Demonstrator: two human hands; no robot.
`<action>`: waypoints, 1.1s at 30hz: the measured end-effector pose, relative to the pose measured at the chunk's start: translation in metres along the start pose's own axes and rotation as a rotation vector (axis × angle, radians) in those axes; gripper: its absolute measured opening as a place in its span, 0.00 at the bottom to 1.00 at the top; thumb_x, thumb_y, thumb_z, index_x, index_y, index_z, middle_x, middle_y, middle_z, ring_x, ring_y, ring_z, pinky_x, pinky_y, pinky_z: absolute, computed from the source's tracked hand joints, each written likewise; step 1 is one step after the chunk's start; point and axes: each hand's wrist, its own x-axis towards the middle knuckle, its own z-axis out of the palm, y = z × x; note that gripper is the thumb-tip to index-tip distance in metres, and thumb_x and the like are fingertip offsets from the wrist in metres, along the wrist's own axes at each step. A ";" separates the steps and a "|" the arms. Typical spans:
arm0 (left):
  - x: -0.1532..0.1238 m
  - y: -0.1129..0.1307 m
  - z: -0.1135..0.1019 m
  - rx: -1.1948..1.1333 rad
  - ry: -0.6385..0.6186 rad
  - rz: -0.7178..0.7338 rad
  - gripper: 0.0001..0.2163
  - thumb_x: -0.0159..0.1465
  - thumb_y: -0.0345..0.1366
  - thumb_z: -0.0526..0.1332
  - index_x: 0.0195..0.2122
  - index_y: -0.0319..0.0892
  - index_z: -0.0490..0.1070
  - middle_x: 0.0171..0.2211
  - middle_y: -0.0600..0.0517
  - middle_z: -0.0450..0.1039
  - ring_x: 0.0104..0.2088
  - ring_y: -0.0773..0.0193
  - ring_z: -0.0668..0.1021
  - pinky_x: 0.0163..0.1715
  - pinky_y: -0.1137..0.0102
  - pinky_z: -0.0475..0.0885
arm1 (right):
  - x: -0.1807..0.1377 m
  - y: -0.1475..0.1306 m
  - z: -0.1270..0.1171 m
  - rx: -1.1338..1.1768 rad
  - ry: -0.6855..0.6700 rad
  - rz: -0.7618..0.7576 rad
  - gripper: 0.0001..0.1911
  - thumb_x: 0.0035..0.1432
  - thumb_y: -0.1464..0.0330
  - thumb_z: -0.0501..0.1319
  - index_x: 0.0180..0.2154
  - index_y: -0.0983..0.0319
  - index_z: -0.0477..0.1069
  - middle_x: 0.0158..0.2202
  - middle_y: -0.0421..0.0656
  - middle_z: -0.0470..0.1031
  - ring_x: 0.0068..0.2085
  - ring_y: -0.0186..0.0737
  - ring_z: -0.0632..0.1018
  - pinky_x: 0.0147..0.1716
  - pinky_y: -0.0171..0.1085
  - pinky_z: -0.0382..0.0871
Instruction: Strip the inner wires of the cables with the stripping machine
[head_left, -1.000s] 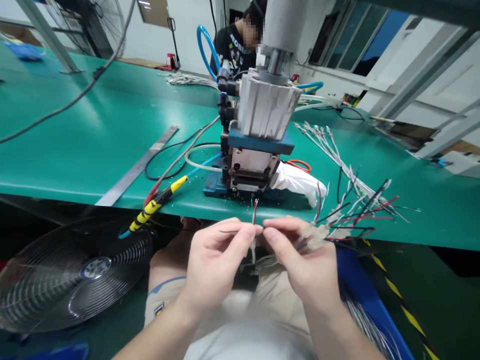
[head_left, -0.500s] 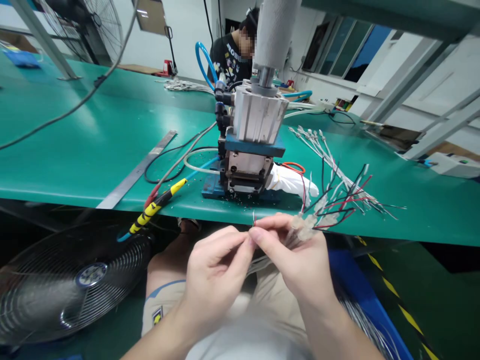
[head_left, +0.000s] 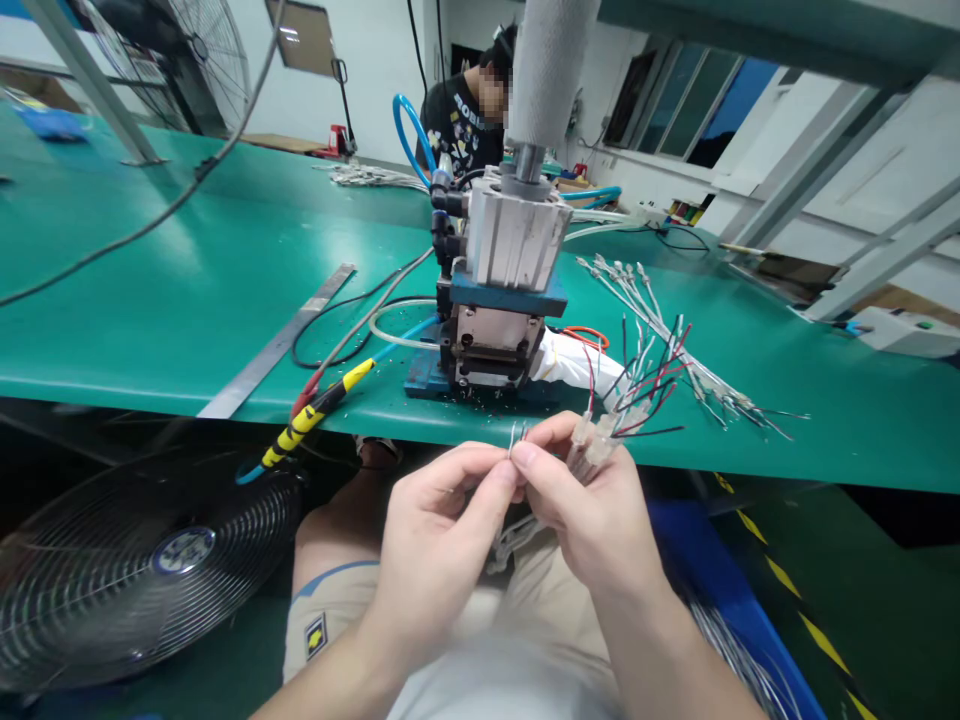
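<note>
Two hands met just below the front of the machine (head_left: 499,330): our left hand (head_left: 439,545) & right hand (head_left: 592,510) each had thumb and forefinger clamped on the thin wire ends (head_left: 517,434), tips poking up toward it. Vs 1 s ago, the wire bundle (head_left: 634,395) in the right hand had swung from lying flat to near upright, right of the machine. Both hands sat closer under its front, so we judged the ends gathered but outside the machine.

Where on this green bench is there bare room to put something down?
Bare: bench left of the metal strip, and right of the loose wires. Crowded: hoses and press ahead of the left hand and right hand pinching the harness.
</note>
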 end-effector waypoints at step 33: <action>-0.003 -0.005 0.000 -0.098 -0.029 -0.060 0.03 0.67 0.36 0.65 0.37 0.46 0.79 0.29 0.55 0.76 0.26 0.70 0.77 0.24 0.79 0.75 | 0.006 -0.013 0.003 0.125 -0.011 0.066 0.11 0.56 0.66 0.71 0.25 0.63 0.74 0.13 0.29 0.54 0.14 0.23 0.51 0.13 0.26 0.46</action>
